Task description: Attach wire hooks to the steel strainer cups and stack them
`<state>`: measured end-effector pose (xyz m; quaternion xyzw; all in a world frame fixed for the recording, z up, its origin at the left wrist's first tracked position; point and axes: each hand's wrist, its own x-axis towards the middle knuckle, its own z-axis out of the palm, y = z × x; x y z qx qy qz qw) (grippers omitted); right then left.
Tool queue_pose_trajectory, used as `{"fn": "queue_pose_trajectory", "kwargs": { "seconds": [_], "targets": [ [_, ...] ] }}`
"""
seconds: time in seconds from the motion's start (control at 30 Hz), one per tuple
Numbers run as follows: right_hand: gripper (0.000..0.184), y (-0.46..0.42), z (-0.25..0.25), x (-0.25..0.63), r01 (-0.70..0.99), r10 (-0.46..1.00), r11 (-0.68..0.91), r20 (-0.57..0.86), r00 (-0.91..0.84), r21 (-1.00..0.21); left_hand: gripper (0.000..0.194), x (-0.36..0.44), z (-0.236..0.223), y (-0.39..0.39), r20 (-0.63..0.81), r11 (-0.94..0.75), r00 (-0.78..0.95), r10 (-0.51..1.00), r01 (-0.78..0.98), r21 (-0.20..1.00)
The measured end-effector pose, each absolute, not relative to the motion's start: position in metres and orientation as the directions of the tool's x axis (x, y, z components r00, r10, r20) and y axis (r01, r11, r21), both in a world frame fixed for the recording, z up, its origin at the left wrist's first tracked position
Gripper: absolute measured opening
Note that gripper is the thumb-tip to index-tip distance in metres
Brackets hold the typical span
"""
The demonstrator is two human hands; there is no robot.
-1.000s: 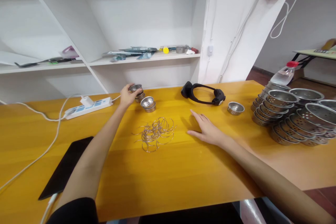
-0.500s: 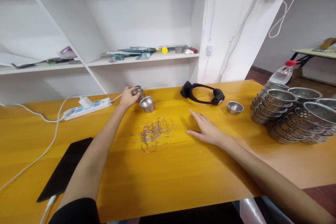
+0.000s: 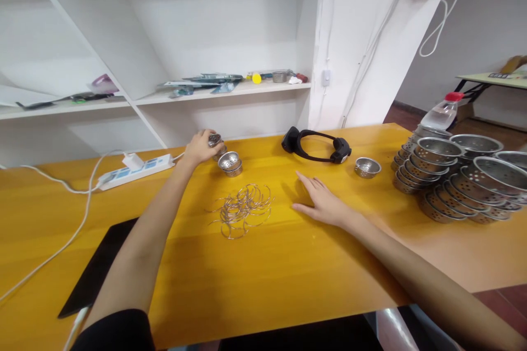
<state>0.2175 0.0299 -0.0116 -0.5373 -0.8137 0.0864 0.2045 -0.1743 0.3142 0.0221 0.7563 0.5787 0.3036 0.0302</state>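
At the back of the table my left hand point(image 3: 201, 146) is closed on a small perforated metal cup point(image 3: 214, 140), which is tilted at the top of a short stack. Part of that stack is hidden by the hand. Beside it stand two nested perforated cups point(image 3: 230, 162). In front of them lies a loose tangle of curved metal wires point(image 3: 242, 209). My right hand point(image 3: 319, 200) is open over the table to the right of the wires, fingers spread and holding nothing.
Several stacks of perforated metal cups point(image 3: 438, 162) and a red-capped bottle point(image 3: 442, 112) stand at the right. One single cup point(image 3: 368, 167) sits near a black headset point(image 3: 316, 145). A power strip point(image 3: 138, 171) and a dark tablet point(image 3: 96, 269) lie on the left.
My left hand has turned slightly, and the cup in it is now tilted with its perforated bottom showing. My right hand stays in place.
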Motion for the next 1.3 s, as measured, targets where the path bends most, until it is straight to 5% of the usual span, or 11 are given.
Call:
{"fn": "queue_pose_trajectory", "kwargs": {
  "seconds": [0.1, 0.3, 0.5, 0.63, 0.9, 1.3],
  "targets": [
    [0.100, 0.030, -0.012, 0.217, 0.839, 0.908, 0.412, 0.240, -0.344, -0.355, 0.086, -0.168, 0.017, 0.310, 0.442, -0.298, 0.070, 0.894, 0.831, 0.470],
    [0.100, 0.030, -0.013, 0.218, 0.828, 0.895, 0.436, 0.268, -0.357, -0.352, 0.044, -0.161, 0.009, 0.308, 0.485, -0.318, 0.032, 0.874, 0.792, 0.521],
    [0.099, 0.030, -0.014, 0.218, 0.830, 0.896, 0.432, 0.271, -0.351, -0.353, 0.061, -0.159, 0.015, 0.295, 0.587, -0.339, -0.011, 0.810, 0.808, 0.483],
    [0.099, 0.031, -0.014, 0.218, 0.828, 0.895, 0.435, 0.272, -0.353, -0.354, 0.046, -0.149, 0.023, 0.259, 0.693, -0.416, 0.000, 0.721, 0.800, 0.433],
    [0.095, 0.029, -0.013, 0.216, 0.837, 0.900, 0.426, 0.257, -0.352, -0.344, 0.051, -0.128, 0.007, 0.189, 0.536, -0.530, 0.279, 0.797, 0.749, 0.397],
    [0.096, 0.028, -0.013, 0.217, 0.833, 0.892, 0.439, 0.272, -0.360, -0.336, 0.044, -0.125, 0.012, 0.210, 0.490, -0.537, 0.302, 0.818, 0.707, 0.461]
  ]
}}
